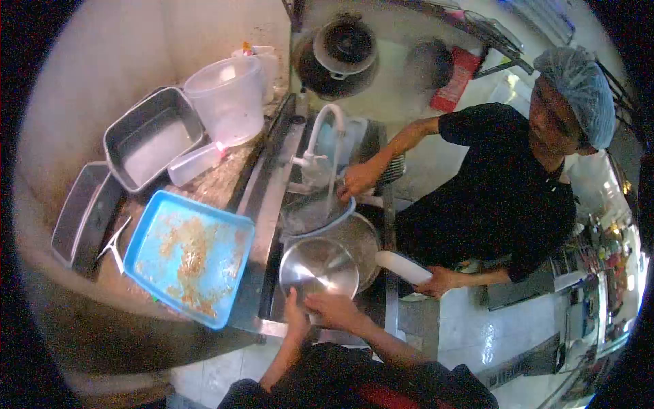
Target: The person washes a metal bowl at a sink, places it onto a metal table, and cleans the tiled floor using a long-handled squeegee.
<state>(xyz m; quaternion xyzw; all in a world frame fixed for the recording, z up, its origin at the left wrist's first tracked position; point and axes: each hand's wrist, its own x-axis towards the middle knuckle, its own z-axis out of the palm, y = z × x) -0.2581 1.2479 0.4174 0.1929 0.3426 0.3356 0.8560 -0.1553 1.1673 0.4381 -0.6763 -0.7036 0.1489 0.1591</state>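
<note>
A round, shiny metal bowl (319,266) is tilted over the near end of the sink, its inside facing up. My left hand (297,316) grips its near left edge, thumb raised along the rim. Beside it, my right hand (335,311) is closed on the near rim, the fingertips partly hidden. Under and behind this bowl lies a larger metal pot (366,251). A blue-rimmed basin (317,217) sits beyond, below the white faucet (330,140).
A co-worker in a hairnet (579,95) stands at right, one hand by the faucet, the other holding a white container (403,266). On the left ledge are a soiled blue tray (151,221), grey tubs (153,140) and a clear plastic measuring jug (228,102).
</note>
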